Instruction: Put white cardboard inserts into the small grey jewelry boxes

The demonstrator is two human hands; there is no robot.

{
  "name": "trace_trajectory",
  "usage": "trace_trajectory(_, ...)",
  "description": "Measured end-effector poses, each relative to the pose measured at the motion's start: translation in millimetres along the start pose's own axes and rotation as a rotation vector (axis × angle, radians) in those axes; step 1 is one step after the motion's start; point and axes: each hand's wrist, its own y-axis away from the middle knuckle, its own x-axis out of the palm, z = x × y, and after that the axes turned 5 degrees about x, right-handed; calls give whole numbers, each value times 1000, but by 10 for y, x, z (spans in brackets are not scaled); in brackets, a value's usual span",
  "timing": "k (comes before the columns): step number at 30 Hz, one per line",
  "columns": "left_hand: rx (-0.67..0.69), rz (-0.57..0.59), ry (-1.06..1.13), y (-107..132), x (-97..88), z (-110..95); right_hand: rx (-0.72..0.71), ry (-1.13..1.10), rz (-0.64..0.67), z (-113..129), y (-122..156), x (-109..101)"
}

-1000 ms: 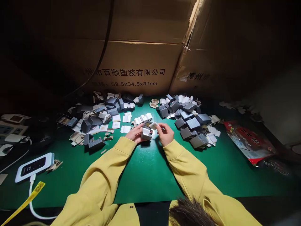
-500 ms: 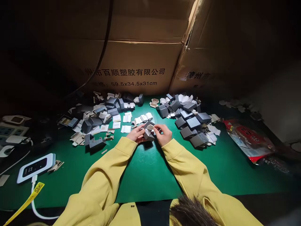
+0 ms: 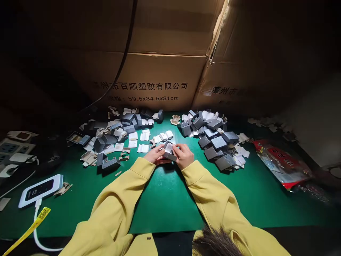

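A small dark grey box [image 3: 168,155] is held over the middle of the green table, its top open and a white printed paper piece [image 3: 168,148] showing inside. My left hand [image 3: 155,155] grips the box from its left side, fingers closed around it. On the right, my right hand [image 3: 183,155] has thumb and fingers closed at the box's edge, by the white piece. Just beyond the box lies a row of folded white papers [image 3: 163,136]. More white folded slips [image 3: 143,148] rest to the left of it.
Piles of grey boxes and white papers lie at left [image 3: 106,140] and right [image 3: 218,142]. A red printed plastic bag [image 3: 282,160] is at far right. A white device [image 3: 41,191] with a cable lies at left. Large cardboard cartons [image 3: 149,71] stand behind the green table [image 3: 165,199].
The brownish piece at the box's opening no longer shows; a white printed surface now shows there. The box is tilted differently in my hands, and the view has shifted slightly.
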Motion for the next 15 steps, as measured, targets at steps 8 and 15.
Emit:
trace_trajectory(8, -14, -28, 1, -7, -4, -42, -114, 97, 239, 71, 5, -46)
trace_trajectory(15, -14, 1, 63, -93, -85, 6, -224, 22, 205, 44, 12, -13)
